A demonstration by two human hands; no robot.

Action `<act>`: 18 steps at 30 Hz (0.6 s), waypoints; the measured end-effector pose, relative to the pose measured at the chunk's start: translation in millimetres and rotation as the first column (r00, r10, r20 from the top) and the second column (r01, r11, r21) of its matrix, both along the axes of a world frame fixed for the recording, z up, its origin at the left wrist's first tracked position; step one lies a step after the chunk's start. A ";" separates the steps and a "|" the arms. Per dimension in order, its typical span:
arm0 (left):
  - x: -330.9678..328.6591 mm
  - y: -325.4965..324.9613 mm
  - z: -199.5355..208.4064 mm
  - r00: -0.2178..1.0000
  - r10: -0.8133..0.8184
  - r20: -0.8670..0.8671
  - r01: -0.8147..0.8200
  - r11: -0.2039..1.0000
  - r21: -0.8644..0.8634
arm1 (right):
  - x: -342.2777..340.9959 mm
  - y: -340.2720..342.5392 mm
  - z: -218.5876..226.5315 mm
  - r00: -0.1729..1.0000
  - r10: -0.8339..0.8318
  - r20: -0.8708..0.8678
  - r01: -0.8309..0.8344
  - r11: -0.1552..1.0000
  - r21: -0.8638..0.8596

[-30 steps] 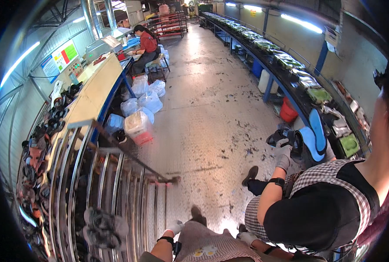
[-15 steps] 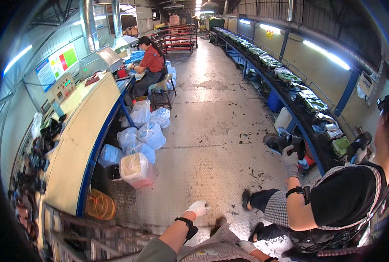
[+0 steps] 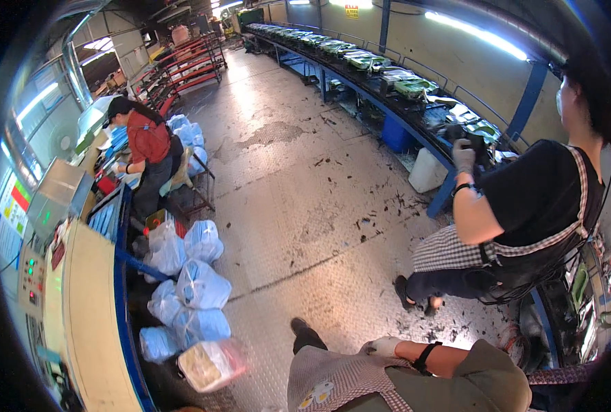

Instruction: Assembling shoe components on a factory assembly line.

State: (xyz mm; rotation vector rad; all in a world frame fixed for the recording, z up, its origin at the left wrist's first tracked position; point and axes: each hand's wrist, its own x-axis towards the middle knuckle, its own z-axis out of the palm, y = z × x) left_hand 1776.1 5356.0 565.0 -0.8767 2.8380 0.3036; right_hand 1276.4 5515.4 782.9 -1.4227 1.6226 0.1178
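My right hand [image 3: 383, 347], in a white glove, lies against the front of my checked apron [image 3: 346, 374]. Its fingers are partly turned away, so I cannot make out whether they grip anything. A black band circles that wrist. Of my left hand nothing shows. One of my feet, in a dark shoe [image 3: 299, 325], is ahead of the apron on the metal floor. To my right a person in a black top and checked apron raises a gloved hand [image 3: 464, 156] beside a dark object [image 3: 482, 147] whose kind is unclear.
Blue-filled plastic bags [image 3: 204, 283] and a whitish plastic container [image 3: 206, 367] stand on the left floor by a cream machine [image 3: 89, 309]. Beyond, a person in red [image 3: 147, 137] sits working. A long conveyor [image 3: 360, 82] with shiny pieces runs along the right; dark scraps litter the floor.
My left hand has dropped out of view. The view has swung right and forward, bringing the bags nearer. The person on my right has moved closer to the conveyor with a raised hand.
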 end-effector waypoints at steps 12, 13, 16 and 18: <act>-292.1 -489.6 213.0 0.753 0.601 -0.269 -0.427 0.757 0.495 | -179.3 -314.6 -11.3 0.884 -0.466 0.051 0.465 0.861 -0.206; -327.3 -529.7 237.1 0.752 0.603 -0.268 -0.432 0.757 0.490 | -202.2 -344.8 -9.2 0.885 -0.462 0.057 0.463 0.862 -0.207; -399.1 -632.2 272.2 0.692 0.602 -0.398 -0.354 0.764 0.539 | -262.2 -427.3 -8.1 0.901 -0.424 -0.092 0.407 0.900 -0.159; -421.2 -667.1 264.1 0.659 0.682 -0.316 -0.362 0.656 0.662 | -318.0 -492.3 -26.5 0.926 -0.348 -0.147 0.334 0.936 -0.112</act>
